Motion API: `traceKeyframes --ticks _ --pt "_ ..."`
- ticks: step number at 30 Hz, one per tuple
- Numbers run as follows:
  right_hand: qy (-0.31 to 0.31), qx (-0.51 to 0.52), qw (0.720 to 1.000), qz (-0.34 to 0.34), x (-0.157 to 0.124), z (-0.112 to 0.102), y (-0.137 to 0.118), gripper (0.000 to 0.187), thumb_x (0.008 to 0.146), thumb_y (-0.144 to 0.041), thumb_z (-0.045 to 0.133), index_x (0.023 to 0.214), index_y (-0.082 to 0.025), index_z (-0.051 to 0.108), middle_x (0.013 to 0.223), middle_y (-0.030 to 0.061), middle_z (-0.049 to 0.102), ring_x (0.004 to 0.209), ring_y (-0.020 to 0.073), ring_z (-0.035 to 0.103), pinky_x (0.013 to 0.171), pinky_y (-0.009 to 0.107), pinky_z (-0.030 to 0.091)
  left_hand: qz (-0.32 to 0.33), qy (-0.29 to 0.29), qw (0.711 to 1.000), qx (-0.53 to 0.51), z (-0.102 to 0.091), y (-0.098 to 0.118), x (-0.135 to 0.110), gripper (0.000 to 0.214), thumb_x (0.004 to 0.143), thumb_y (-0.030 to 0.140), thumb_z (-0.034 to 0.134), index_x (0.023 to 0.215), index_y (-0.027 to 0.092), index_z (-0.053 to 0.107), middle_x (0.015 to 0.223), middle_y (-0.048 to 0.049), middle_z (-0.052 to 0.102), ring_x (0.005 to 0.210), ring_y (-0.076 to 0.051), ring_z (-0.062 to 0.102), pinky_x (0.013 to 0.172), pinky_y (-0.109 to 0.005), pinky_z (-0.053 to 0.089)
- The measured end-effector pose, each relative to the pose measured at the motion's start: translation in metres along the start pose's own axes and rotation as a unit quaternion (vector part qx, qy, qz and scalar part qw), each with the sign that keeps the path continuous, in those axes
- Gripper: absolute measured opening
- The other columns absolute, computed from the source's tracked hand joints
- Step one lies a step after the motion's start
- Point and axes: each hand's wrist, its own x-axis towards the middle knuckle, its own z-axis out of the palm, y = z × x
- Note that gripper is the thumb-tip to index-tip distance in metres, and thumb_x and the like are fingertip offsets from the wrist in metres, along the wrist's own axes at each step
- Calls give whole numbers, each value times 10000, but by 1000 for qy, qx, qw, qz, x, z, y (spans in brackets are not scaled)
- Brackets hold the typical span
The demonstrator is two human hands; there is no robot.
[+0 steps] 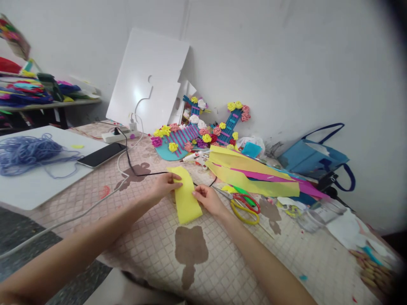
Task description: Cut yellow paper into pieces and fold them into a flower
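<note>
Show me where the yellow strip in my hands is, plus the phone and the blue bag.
Yellow strip (188,204): head view, on its flat face below the fingers.
Phone (102,154): head view, mid-screen.
Blue bag (300,158): head view, on its side.

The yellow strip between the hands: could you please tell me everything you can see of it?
The yellow strip is plain, bright and longer than wide, looking like thin paper, perhaps crepe. It is slightly bowed, its long side running away from the person, above the patterned tablecloth; whether it rests on the cloth is unclear. The left hand's grip is on its upper left part, the fingers overlapping its face; the right hand's grip is at its right edge.
</note>
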Motion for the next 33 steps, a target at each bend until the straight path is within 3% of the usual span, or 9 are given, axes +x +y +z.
traceKeyframes --ticks 3,6,9,12,15,20,24,27,33 --pt "84 31 996 -27 -11 -5 -6 381 725 -528 623 927 -205 598 959 44 634 870 181 569 693 270 449 40 -42 997 -44 15 15 -14 393 611 342 747 879 133 550 733 -3 610 684 -121 589 609 -227 446" --pt "21 156 987 45 -24 -13 -15 508 772 -657 473 1002 -223 601 1002 67 658 905 218 604 689 307 471 69 -109 989 -79 37 30 -26 416 657 330 725 962 148 510 816 -27 634 742 -142 616 652 -250 466" --pt "-25 256 962 90 -35 -23 -24 624 773 -729 362 1055 -223 597 944 80 685 872 247 635 660 335 482 76 -157 982 -75 62 35 -26 506 692 343 695 1087 161 436 715 1 614 672 -149 620 598 -254 468" --pt "46 262 961 81 -41 -34 -26 558 739 -641 531 1095 -215 580 906 74 699 833 255 651 651 340 489 69 -181 980 -53 85 27 -19 616 698 327 680 1191 173 346 635 42 576 596 -141 602 533 -236 445" --pt "124 225 963 82 -40 -43 -19 539 691 -530 658 1098 -185 580 861 74 708 793 261 660 650 341 493 44 -202 977 -53 100 12 -10 741 700 319 670 1280 158 238 710 5 617 643 -169 624 532 -248 453" --pt "146 232 960 58 -35 -50 -6 551 752 -635 522 1076 -197 599 859 65 713 796 249 657 643 340 498 41 -211 975 -52 99 -6 -7 823 730 313 649 1348 162 127 784 -26 644 681 -180 636 548 -255 463" --pt "135 212 966 66 -37 -47 -6 428 659 -488 710 961 -193 637 824 44 710 721 223 649 624 319 493 32 -202 978 -27 91 -7 -12 839 740 327 651 1370 165 120 746 -4 624 662 -166 619 539 -246 457" --pt "131 203 967 84 -40 -42 -8 368 613 -404 767 876 -176 649 753 28 699 630 184 628 614 303 487 -14 -155 987 -46 88 0 -13 806 733 370 662 1354 159 193 769 -11 607 682 -156 603 528 -237 461" --pt "45 207 970 123 -46 -31 -14 294 651 -395 743 829 -178 655 680 5 675 561 140 605 550 254 463 -85 -115 979 -144 77 8 -2 547 720 324 696 1178 156 448 898 -57 618 778 -139 608 654 -255 495"
